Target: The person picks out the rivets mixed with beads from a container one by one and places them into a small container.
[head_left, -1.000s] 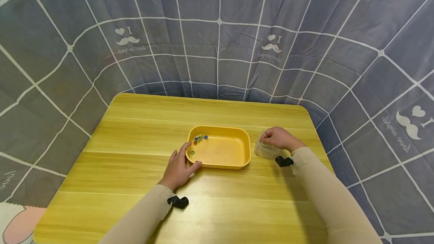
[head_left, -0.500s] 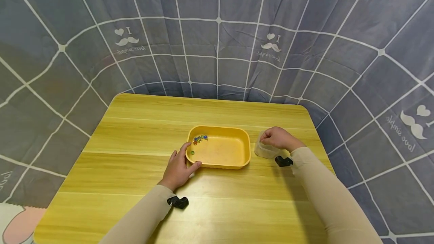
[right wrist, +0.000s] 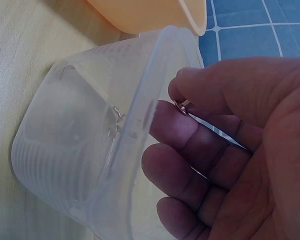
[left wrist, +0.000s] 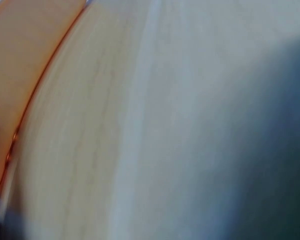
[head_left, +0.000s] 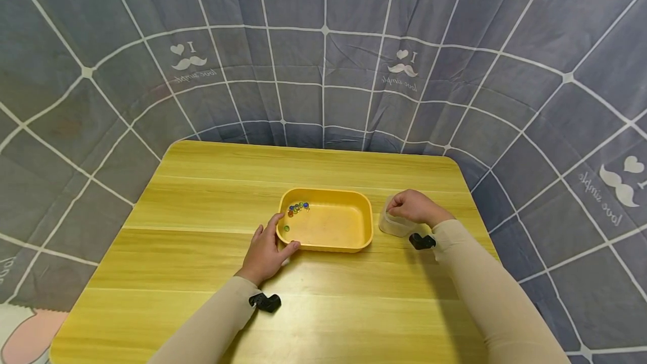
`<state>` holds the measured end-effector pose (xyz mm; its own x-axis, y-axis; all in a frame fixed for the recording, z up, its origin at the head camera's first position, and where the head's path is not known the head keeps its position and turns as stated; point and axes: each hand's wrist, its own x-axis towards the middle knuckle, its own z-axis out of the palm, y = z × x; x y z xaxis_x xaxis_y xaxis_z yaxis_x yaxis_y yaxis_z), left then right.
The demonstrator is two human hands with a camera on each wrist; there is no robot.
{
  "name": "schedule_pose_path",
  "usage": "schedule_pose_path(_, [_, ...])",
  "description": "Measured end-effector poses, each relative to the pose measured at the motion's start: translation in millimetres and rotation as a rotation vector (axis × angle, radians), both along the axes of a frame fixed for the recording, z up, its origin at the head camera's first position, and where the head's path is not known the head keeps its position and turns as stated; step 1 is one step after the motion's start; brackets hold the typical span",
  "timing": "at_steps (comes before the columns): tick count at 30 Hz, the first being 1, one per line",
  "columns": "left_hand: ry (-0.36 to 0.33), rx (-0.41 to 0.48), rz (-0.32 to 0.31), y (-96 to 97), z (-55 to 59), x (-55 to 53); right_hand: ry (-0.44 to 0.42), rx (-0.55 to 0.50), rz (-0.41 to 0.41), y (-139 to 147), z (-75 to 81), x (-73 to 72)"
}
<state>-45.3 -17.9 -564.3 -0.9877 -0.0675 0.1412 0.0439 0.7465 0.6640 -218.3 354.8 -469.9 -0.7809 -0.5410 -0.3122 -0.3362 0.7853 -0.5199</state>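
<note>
My left hand (head_left: 264,254) spreads round the near left corner of a yellow plastic tray (head_left: 331,250), its index finger at the left rim and thumb at the front rim. Several coloured glass marbles (head_left: 291,211) lie at the tray's left end, with tiny gold bits beside them. Over the mouth of a clear plastic tub (head_left: 395,228), my right hand (head_left: 417,206) pinches a small copper-coloured metal piece (right wrist: 181,107) between thumb and index finger. Similar small metal pieces (right wrist: 119,120) show through the tub wall. The tray's outer wall (left wrist: 30,65) fills the left wrist view's left edge.
The tub stands just right of the tray on a yellow wood-grain table (head_left: 202,195). A grey checked curtain (head_left: 323,60) hangs round the table's back and sides. A black wrist camera (head_left: 265,302) sits at the left cuff, another (head_left: 422,241) at the right.
Both hands, the tray and the tub keep nearly the same places. The left and right sides of the curtain shift slightly in view.
</note>
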Motion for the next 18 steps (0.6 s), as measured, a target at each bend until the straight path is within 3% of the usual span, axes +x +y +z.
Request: schedule_pose_path(18, [-0.015,-0.005,0.004,1.7,3.0,-1.5,0.003,0.013,0.012,0.2,1.1,-2.3])
